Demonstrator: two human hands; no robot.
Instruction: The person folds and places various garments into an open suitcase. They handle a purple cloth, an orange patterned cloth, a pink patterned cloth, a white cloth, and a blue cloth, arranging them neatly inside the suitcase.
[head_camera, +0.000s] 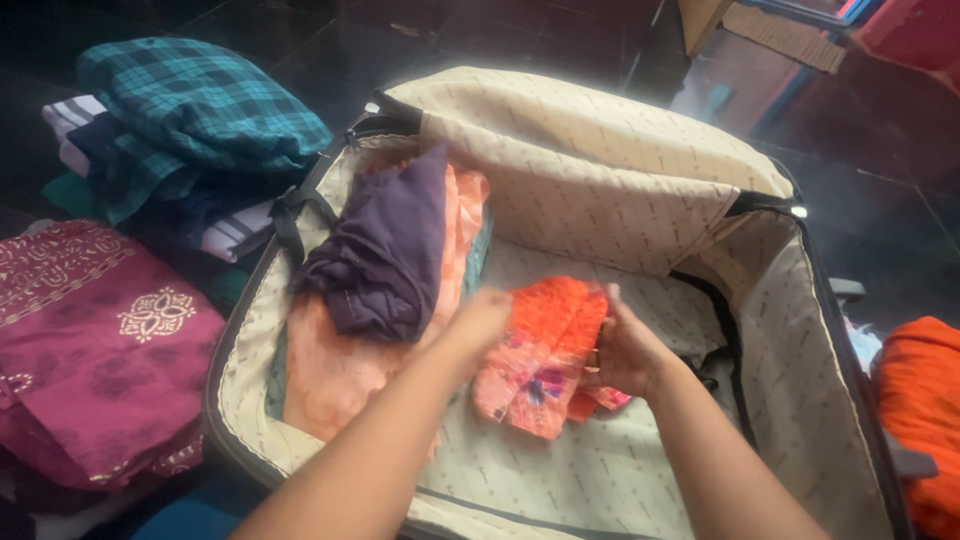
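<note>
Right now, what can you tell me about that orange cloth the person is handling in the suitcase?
The orange cloth is a small folded garment of soft, thin fabric, bright orange with paler pink patches and a dark purple mark near its lower end. It lies slanted on the pale patterned lining of the open suitcase, right of a peach garment and a purple one. The left hand rests on its upper left edge; the right hand grips its right side, fingers curled on the fabric. A bit of it sticks out under the right hand.

home | dark tiled floor | open suitcase | folded clothes piles
</note>
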